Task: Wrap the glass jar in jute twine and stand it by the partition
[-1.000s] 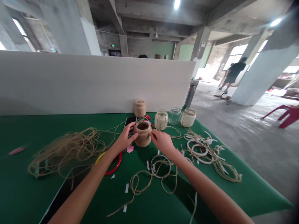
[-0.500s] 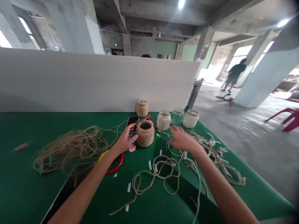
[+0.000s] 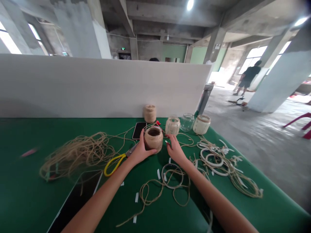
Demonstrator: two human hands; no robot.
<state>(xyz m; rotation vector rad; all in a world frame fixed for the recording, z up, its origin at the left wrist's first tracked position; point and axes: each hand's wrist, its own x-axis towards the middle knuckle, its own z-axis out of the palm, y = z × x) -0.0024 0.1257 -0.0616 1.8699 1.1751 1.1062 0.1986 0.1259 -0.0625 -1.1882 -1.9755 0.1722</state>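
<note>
A jar wrapped in brown twine [image 3: 154, 141] stands upright on the green table, its dark mouth facing up. Around its left side is my left hand [image 3: 141, 151], thumb across the front and fingers along the far left. My right hand [image 3: 176, 150] hovers just right of the jar, fingers apart and holding nothing. Behind the right hand stands a partly covered glass jar [image 3: 172, 126]. Yellow-handled scissors [image 3: 115, 163] lie by my left forearm, which hides part of them. Below the jar, a pale ring [image 3: 172, 186] lies among loose twine [image 3: 152, 201].
A twine heap [image 3: 80, 150] spreads at left, near a dark flat panel [image 3: 75, 200]. A phone [image 3: 139, 130], another twine-wrapped jar [image 3: 150, 114], a clear jar [image 3: 187, 122] and a pale-wrapped jar [image 3: 202, 125] stand or lie behind. White rings [image 3: 215, 161] and cord tangle at right. A white partition [image 3: 102, 87] borders the table.
My left hand has closed around the left side of the twine-wrapped jar. My right hand has come left and down, away from the glass jars, to beside it. The view has shifted slightly.
</note>
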